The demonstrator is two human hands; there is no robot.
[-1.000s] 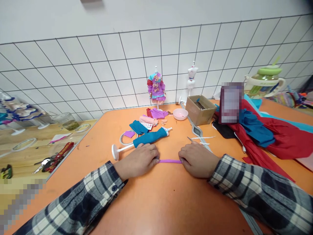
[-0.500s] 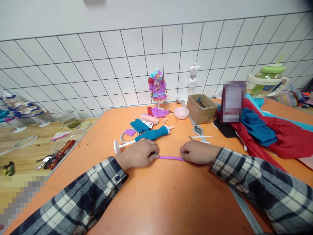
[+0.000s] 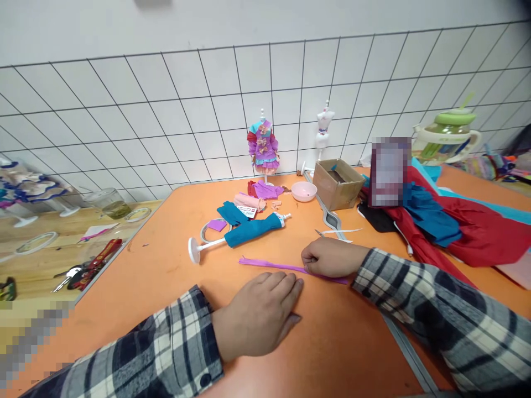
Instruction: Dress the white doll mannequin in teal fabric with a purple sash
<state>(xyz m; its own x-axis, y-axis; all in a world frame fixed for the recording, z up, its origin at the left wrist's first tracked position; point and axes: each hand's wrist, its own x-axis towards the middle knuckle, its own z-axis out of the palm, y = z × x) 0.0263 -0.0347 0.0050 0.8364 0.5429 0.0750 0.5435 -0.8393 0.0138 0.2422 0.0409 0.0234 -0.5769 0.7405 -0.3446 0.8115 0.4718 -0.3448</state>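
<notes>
A narrow purple fabric strip (image 3: 269, 265) lies across the orange table, its left end loose. My right hand (image 3: 332, 257) is closed on the strip, fingers curled under and pressing near its right part. Just below the strip, my left hand (image 3: 265, 312) is palm down, fingers stretched out and thumb apart, holding nothing. Behind the strip, a small dress form in a teal tube of cloth (image 3: 255, 229) lies on its side, its white round base to the left.
Behind are a pink bowl (image 3: 304, 192), a cardboard box (image 3: 338, 185), a dressed doll form (image 3: 264, 146) and a bare white one (image 3: 324, 127). Red cloth (image 3: 485, 226) and a pixelated upright object (image 3: 389, 172) are at right. Keys (image 3: 68, 276) lie on the wooden surface at left.
My left hand has let go of the strip's left part and moved toward me and to the right, its fingers opening. My right hand stays on the strip.
</notes>
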